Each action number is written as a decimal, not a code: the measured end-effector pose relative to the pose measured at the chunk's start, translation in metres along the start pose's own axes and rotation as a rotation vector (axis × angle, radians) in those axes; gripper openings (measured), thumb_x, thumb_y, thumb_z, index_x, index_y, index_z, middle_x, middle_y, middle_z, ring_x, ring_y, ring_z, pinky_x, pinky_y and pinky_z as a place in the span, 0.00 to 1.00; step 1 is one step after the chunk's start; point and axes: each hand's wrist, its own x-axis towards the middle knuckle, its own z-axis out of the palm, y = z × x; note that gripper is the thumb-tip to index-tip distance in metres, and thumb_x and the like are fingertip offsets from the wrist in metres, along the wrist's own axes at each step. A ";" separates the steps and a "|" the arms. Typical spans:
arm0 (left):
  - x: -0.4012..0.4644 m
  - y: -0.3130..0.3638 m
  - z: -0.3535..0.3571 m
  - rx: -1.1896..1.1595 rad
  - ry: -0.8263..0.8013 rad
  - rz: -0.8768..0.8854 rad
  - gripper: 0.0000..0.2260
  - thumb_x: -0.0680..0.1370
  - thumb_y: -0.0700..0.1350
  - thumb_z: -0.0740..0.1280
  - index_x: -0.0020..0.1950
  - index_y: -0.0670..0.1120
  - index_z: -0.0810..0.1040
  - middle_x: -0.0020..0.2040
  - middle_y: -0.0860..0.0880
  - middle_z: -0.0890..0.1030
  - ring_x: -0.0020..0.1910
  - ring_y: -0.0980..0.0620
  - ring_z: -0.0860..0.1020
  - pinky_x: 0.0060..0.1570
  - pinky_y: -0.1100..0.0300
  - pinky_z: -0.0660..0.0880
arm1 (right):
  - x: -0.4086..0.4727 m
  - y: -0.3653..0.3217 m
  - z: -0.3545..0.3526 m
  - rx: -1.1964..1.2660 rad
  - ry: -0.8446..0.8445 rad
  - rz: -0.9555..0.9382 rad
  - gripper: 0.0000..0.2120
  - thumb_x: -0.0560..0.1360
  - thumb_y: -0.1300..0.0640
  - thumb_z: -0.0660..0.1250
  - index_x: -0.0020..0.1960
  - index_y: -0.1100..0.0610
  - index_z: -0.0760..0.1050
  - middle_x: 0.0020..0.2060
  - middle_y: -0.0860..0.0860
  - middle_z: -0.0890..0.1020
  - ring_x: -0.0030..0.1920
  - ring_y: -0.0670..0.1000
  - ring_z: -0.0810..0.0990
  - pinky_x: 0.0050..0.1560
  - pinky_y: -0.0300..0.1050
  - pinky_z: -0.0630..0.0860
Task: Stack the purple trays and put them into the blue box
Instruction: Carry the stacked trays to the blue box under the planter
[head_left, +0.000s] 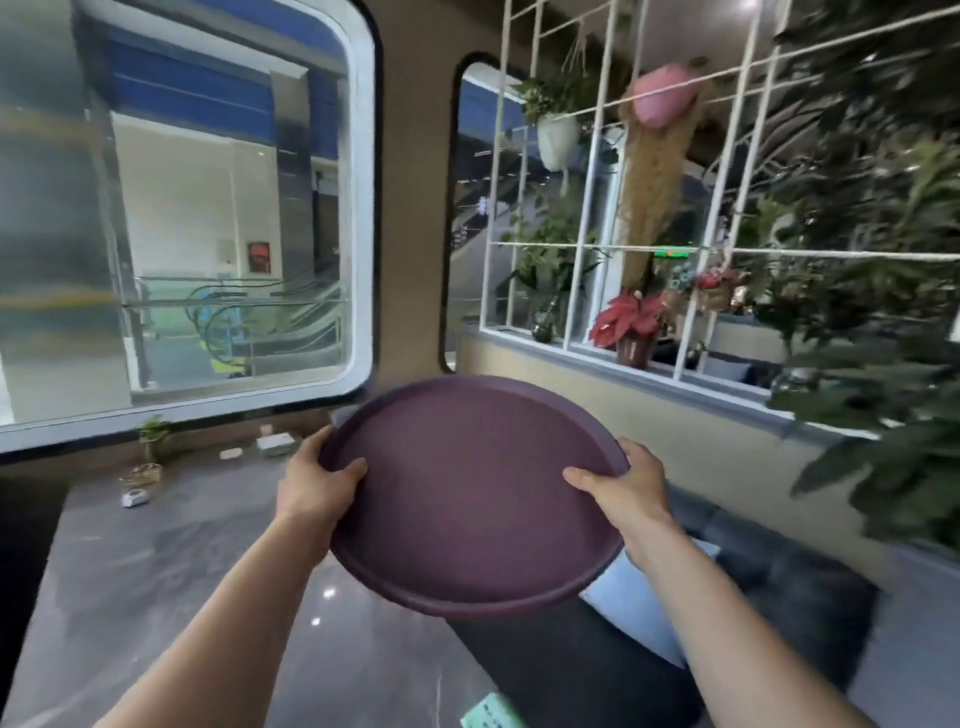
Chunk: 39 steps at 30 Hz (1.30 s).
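Observation:
A round purple tray (467, 493) is held up in the air in front of me, above the right edge of a grey table. My left hand (311, 480) grips its left rim with the thumb on the inside. My right hand (623, 488) grips the right rim the same way. The tray tilts slightly toward me. I cannot tell whether it is one tray or a stack. No blue box is in view.
The grey marble table (171, 561) holds a small plant (150, 441), a white device (136, 498) and small boxes (275, 444) near the window. A dark sofa (779, 587) with a light blue cushion (639, 608) lies to the right. Plants (631, 322) line the white grid partition.

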 end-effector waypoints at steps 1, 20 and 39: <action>-0.008 0.002 0.027 -0.004 -0.052 -0.003 0.30 0.72 0.44 0.74 0.74 0.54 0.70 0.63 0.48 0.80 0.60 0.44 0.79 0.64 0.46 0.75 | -0.001 0.004 -0.029 -0.004 0.052 0.011 0.25 0.61 0.60 0.82 0.56 0.52 0.78 0.48 0.50 0.86 0.45 0.53 0.85 0.44 0.50 0.83; -0.323 0.059 0.436 -0.146 -1.241 0.060 0.27 0.74 0.42 0.73 0.73 0.51 0.72 0.65 0.47 0.80 0.62 0.43 0.78 0.66 0.51 0.72 | -0.231 0.052 -0.438 -0.307 1.287 0.274 0.31 0.54 0.50 0.82 0.56 0.52 0.81 0.47 0.50 0.86 0.50 0.54 0.83 0.57 0.51 0.80; -0.634 0.053 0.333 -0.134 -2.216 0.279 0.29 0.76 0.43 0.71 0.76 0.51 0.68 0.68 0.48 0.76 0.63 0.43 0.76 0.54 0.56 0.70 | -0.565 0.043 -0.309 -0.232 2.316 0.562 0.32 0.60 0.49 0.81 0.62 0.51 0.77 0.51 0.53 0.85 0.52 0.57 0.83 0.57 0.56 0.80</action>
